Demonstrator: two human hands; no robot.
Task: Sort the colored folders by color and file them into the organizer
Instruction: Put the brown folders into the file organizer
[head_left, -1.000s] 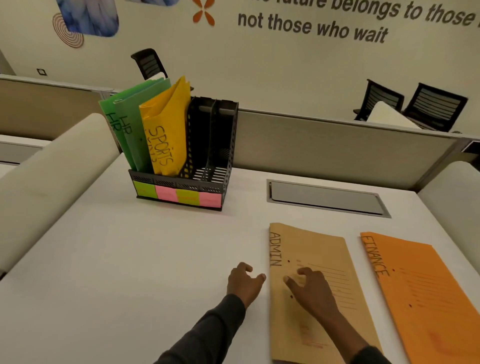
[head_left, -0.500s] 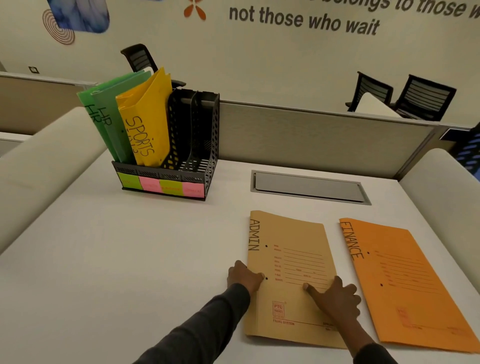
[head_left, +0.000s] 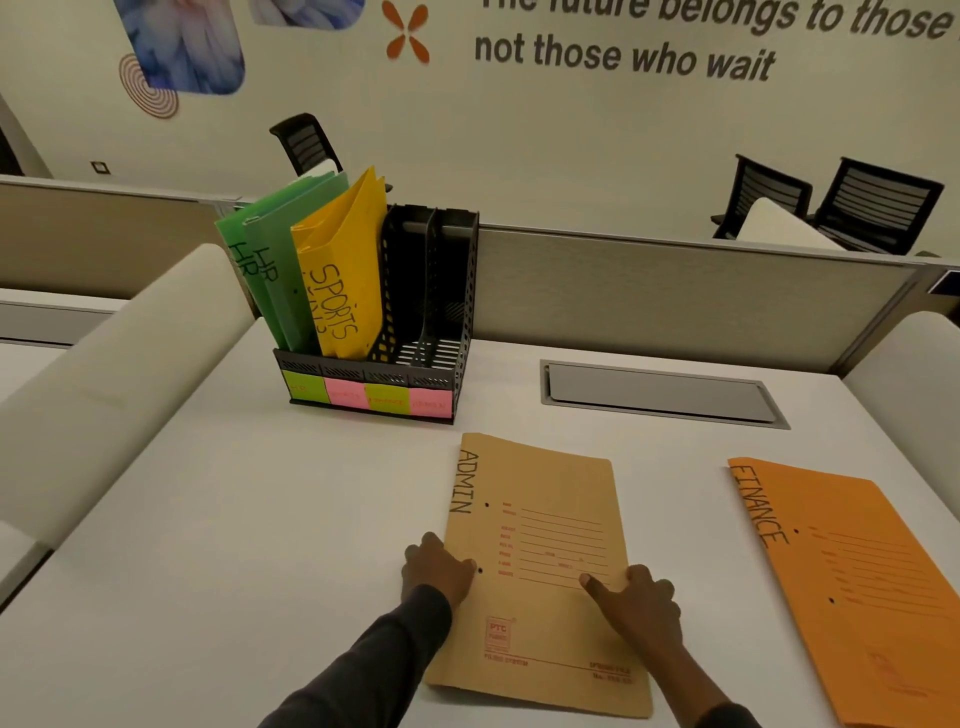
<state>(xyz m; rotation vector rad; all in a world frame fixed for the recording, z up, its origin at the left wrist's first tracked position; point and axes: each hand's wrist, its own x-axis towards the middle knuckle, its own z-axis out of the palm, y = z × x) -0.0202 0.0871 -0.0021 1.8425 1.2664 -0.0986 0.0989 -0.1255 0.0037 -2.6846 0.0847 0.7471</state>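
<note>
Landmark: black organizer (head_left: 464, 291), upright on the white surface (head_left: 249, 545).

- Organizer, leftmost slot: two green folders (head_left: 291, 249), both hand-lettered "HR", leaning left.
- Next slot to the right: yellow folder (head_left: 348, 275) lettered "SPORTS". A second line of writing shows behind it, cut off and not readable.
- Organizer front lip: four sticky notes (head_left: 343, 397), green, pink, yellow-green, pink. Their writing is too faint to read.
- In front of the organizer and slightly right, toward the camera: tan folder (head_left: 540, 519) lettered "ADMIN" along its left edge. It has red printed form lines and a red "PTC" stamp low on the cover. Its near-left corner looks a little raised off the surface.
- Left grip (head_left: 436, 569): fingers curled at the ADMIN folder's left edge, holding it.
- Right grip (head_left: 636, 603): thumb on the cover, fingers curled round the folder's right edge.
- Right of the organizer, level with it: grey cable hatch (head_left: 660, 392) set in the surface.
- Far right of the organizer, nearer the camera: orange folder (head_left: 852, 571) lettered "FINANCE", lying flat and apart from the ADMIN folder.
- Behind the organizer: wall lettering (head_left: 623, 57), "not those who wait".
</note>
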